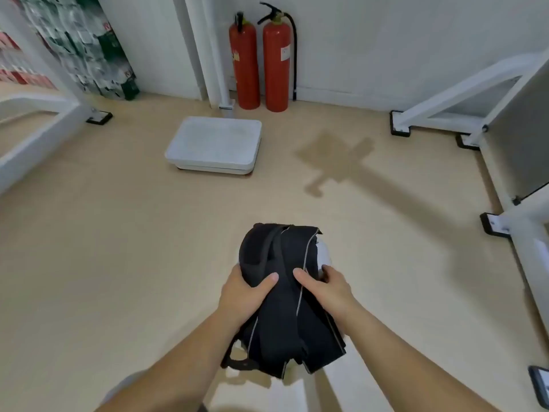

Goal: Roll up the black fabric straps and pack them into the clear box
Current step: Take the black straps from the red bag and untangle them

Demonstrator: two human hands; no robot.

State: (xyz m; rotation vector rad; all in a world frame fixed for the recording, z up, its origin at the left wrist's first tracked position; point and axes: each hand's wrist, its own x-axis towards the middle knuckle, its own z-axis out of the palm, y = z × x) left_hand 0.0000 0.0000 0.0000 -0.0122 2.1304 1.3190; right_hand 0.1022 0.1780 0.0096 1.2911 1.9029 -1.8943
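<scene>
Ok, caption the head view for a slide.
Bundled black fabric straps gripped by left hand and right hand; white plastic container and two red fire extinguishers beyond.

straps: black, grey edging | extinguishers: red | lid: white | floor: beige

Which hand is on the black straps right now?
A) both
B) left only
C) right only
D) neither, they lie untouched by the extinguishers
A: the left hand and the right hand each grip a side of the bundled black straps, thumbs pressed on top of the fabric.
</scene>
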